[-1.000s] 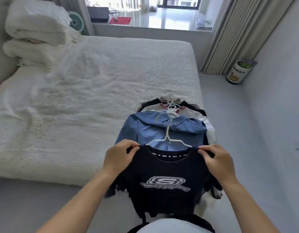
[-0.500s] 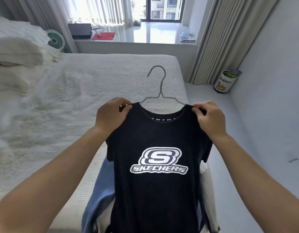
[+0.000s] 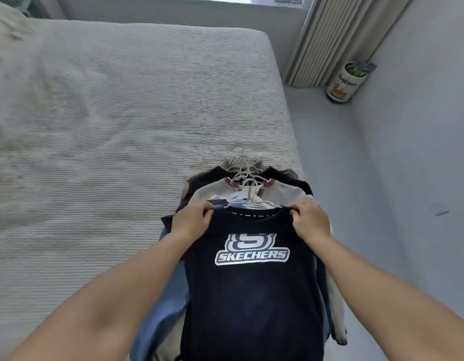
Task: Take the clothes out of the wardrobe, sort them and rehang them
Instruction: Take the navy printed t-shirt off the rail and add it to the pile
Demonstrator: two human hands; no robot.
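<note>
Done so far: I am judging the clothes to be out of the wardrobe already, since a pile of clothes (image 3: pixel 251 188) on hangers is lying at the near right corner of the bed (image 3: pixel 121 113); no wardrobe is showing here
In hand: I am holding a dark T-shirt (image 3: pixel 251 295) with a white logo, on its own hanger (image 3: pixel 251 201), right over that pile
Left to do: I am reckoning that the sorting is only under way and that none of the rehanging is started, as every piece I can see is lying on the bed or hanging from my hands
Left hand (image 3: pixel 192 222): I am pinching the T-shirt's left shoulder, fingers curled round the cloth
Right hand (image 3: pixel 310 222): I am pinching the right shoulder the same way, fingers closed on the cloth
Pile: I am seeing a blue shirt (image 3: pixel 168 295) just beneath the T-shirt, a cream top (image 3: pixel 283 192) with red-trimmed collar behind, a dark one furthest back
</note>
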